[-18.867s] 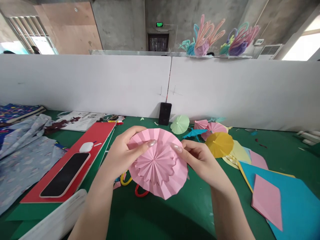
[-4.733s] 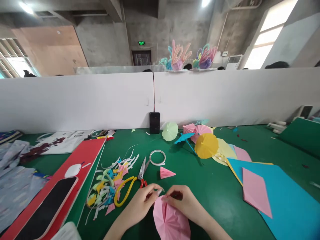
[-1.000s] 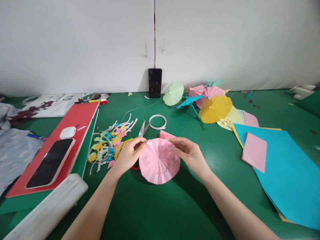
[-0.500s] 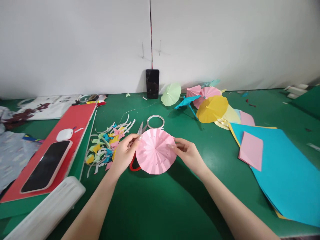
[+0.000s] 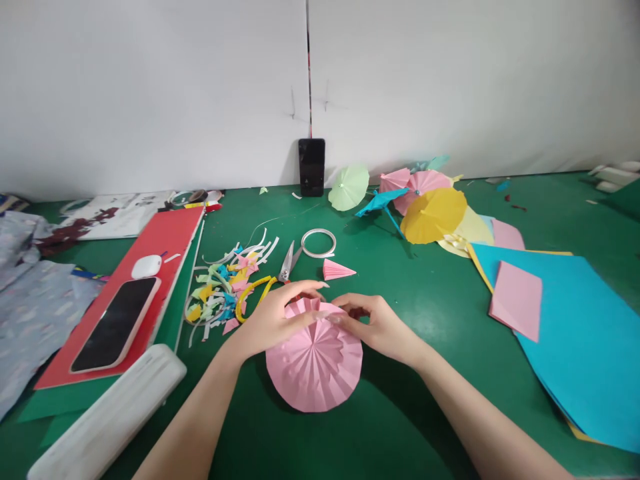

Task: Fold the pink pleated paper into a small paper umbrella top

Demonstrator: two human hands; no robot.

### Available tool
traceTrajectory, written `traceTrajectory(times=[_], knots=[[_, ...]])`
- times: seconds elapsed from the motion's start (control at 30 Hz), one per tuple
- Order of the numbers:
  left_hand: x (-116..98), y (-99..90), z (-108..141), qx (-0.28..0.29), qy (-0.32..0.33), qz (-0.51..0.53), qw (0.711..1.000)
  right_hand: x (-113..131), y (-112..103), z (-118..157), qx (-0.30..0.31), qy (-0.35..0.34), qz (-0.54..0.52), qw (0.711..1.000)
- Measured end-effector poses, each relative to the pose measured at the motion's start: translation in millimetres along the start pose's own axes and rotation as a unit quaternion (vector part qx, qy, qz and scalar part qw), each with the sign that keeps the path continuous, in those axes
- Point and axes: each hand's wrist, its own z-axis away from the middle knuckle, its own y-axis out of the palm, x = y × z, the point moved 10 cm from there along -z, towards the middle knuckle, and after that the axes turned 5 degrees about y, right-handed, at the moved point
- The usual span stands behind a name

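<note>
A round sheet of pink pleated paper [image 5: 315, 373], its folds fanning out from the centre, is held above the table by its far edge. My left hand [image 5: 283, 320] grips that edge, thumb on top and fingers curled behind. Close beside it, my right hand [image 5: 375, 327] pinches the same edge between thumb and bent fingers. The fingertips of both hands nearly meet. Just beyond them lie scissors [image 5: 287, 263] with slightly parted blades, partly hidden by my left hand. A folded pink paper wedge [image 5: 338, 269] rests behind the disc.
Coloured paper scraps [image 5: 225, 287] lie left of the scissors, and a tape roll [image 5: 319, 243] behind them. Paper umbrellas [image 5: 433, 215] stand at the back right. Blue paper sheets [image 5: 580, 333] lie right. A phone [image 5: 117, 323] rests on a red board [image 5: 165, 233]; another phone [image 5: 312, 167] leans against the wall.
The pink disc has come nearer to me, and both hands have shifted from its sides to its far edge. The folded pink wedge and a yellow scissor handle now show. The view has shifted slightly.
</note>
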Motion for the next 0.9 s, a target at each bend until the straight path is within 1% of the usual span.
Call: traceTrajectory(times=[0.03,0.1,0.27,0.4,0.5,0.63,0.8,0.9], knots=[[2,3.8,0,0.014,-0.009,-0.007,1.000,-1,1,0,0.001,0.000,0.004,1.000],[7,5.6,0,0.018,-0.020,-0.021,0.999,-3,-1,-2,-0.009,0.001,0.006,1.000],[15,-3.8,-2,-0.012,-0.038,-0.030,0.999,-11,-11,-5,-0.053,0.013,-0.007,0.999],[14,-7.1,-2,-0.021,-0.041,-0.026,0.999,-14,-13,-6,-0.069,0.017,-0.018,0.997],[13,-3.5,-2,-0.012,-0.035,-0.020,0.999,-12,-10,-6,-0.061,0.017,-0.020,0.998],[17,1.4,-2,0.000,-0.031,-0.009,0.999,-7,-6,-5,-0.045,0.012,-0.018,0.999],[23,0.0,-2,-0.006,-0.040,-0.004,0.999,-7,-5,-5,-0.040,0.009,-0.011,0.999],[22,0.6,-2,-0.003,-0.041,0.001,0.999,-7,-4,-5,-0.035,0.005,-0.007,0.999]])
